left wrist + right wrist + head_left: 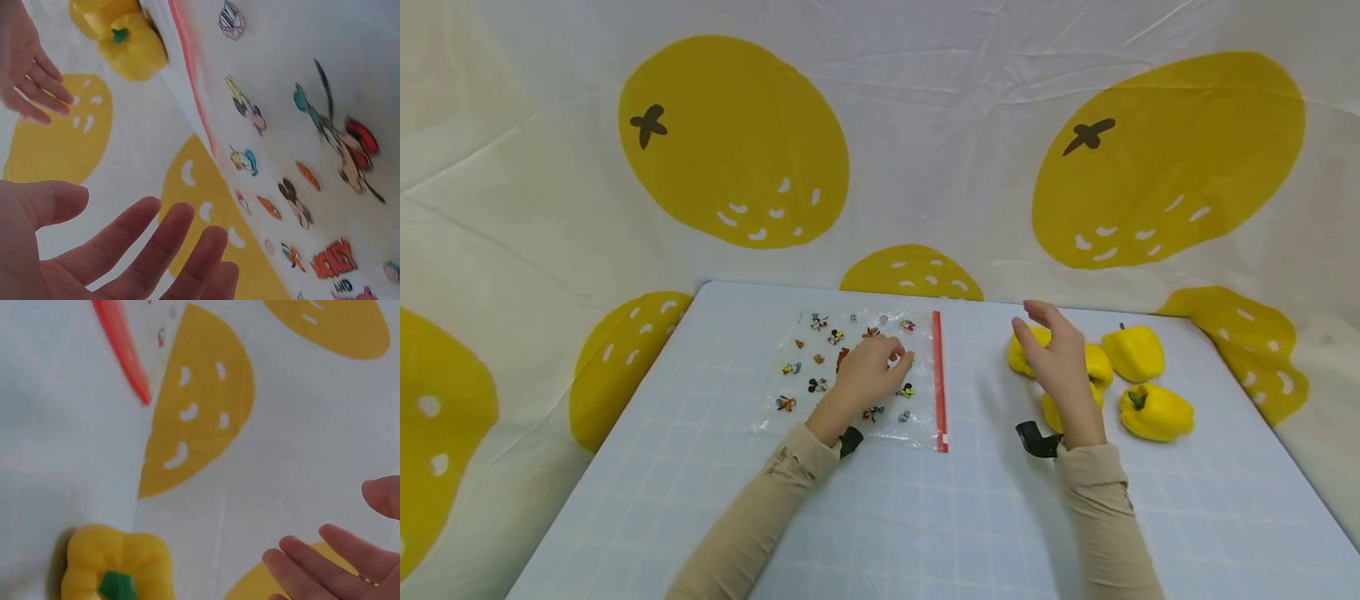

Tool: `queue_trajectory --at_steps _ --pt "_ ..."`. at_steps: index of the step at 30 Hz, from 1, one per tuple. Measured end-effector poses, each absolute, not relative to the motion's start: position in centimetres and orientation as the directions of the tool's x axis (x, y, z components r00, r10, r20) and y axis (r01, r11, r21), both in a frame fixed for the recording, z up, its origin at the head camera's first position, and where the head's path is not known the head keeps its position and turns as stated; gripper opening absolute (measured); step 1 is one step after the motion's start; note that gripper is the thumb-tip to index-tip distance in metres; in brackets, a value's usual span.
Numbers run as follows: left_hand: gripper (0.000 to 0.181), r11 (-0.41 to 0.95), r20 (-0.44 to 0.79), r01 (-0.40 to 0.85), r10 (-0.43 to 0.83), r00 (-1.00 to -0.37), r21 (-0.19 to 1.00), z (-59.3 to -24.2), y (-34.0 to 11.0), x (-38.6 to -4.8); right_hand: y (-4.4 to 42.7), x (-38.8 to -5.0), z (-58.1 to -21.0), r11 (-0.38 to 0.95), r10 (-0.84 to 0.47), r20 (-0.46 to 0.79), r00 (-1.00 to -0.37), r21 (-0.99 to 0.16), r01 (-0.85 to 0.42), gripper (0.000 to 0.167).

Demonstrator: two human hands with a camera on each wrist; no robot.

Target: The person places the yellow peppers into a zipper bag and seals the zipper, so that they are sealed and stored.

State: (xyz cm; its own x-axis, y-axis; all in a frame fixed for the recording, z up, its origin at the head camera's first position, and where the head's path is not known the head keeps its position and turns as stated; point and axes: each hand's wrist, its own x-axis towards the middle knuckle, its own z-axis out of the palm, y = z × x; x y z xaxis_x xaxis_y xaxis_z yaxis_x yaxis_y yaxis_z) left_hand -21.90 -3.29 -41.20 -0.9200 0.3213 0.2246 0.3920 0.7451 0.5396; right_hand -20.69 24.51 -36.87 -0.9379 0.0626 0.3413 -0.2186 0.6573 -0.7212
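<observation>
So, L hand point(868, 371) is over the clear zip bag point(797, 387), which lies flat on the pale tabletop point(925, 517), cartoon prints all over it & the red strip point(939, 375) along its right edge. R hand point(1056, 358) is off to the right, above the yellow peppers point(1157, 412), five that I can count, two of them partly behind that hand.

Handling first, then. Bag looks v. light, thin & floppy, prob. a bit slick; nothing brittle abt it, but I'd expect it to crease or slide if shoved. Best hold, I'd say: the red strip, as it looks the stiffest bit, or pinch one edge btwn thumb & fingertips. Peppers look firm, smooth & shiny, so maybe slippery, prob. light for their bulk; skin could dent under a hard squeeze. Take 'em round the fat lobed sides, thumb opposite, rather than by the short green stem point(1138, 398).

Fingers now! L wrist cam: the left fingers point(165, 240) are spread, slightly bent, thumb well apart, nothing in them. Whether any part of that hand brushes the plastic, hard to say; view from above hides the underside. R wrist cam: the right fingers point(315, 559) are extended, fanned a little, thumb well away from them, w/ nothing held; nearest pepper in that view sits apart from the fingertips, over at lower left.
</observation>
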Motion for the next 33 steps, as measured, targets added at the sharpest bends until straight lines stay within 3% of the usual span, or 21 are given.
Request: queue_trajectory --at_steps 4,11,20,30,33 --pt "0.024 0.739 0.188 0.385 0.34 -0.921 0.553 -41.4 -1.5 -21.8 23.4 -21.5 -37.7 0.539 0.067 0.28 -0.958 -0.818 -0.201 0.042" --pt "0.023 0.768 0.023 0.296 0.345 -0.938 0.568 -42.7 0.7 -22.2 21.5 -23.3 -40.1 0.409 0.003 0.036 -0.999 -0.912 -0.032 0.041" --pt "0.032 0.791 -0.181 0.182 0.346 -0.921 0.585 -44.3 1.7 -23.3 20.5 -24.8 -44.0 0.325 -0.142 -0.246 -0.959 -0.926 0.189 0.035" --pt "0.048 0.839 -0.254 0.149 0.321 -0.913 0.523 -44.8 2.4 -23.6 20.3 -25.1 -44.8 0.398 -0.147 -0.267 -0.952 -0.898 0.19 0.029" --pt "0.045 0.842 -0.255 0.15 0.32 -0.913 0.518 -44.6 2.4 -23.7 20.1 -25.1 -44.8 0.428 -0.149 -0.243 -0.958 -0.89 0.16 0.027"
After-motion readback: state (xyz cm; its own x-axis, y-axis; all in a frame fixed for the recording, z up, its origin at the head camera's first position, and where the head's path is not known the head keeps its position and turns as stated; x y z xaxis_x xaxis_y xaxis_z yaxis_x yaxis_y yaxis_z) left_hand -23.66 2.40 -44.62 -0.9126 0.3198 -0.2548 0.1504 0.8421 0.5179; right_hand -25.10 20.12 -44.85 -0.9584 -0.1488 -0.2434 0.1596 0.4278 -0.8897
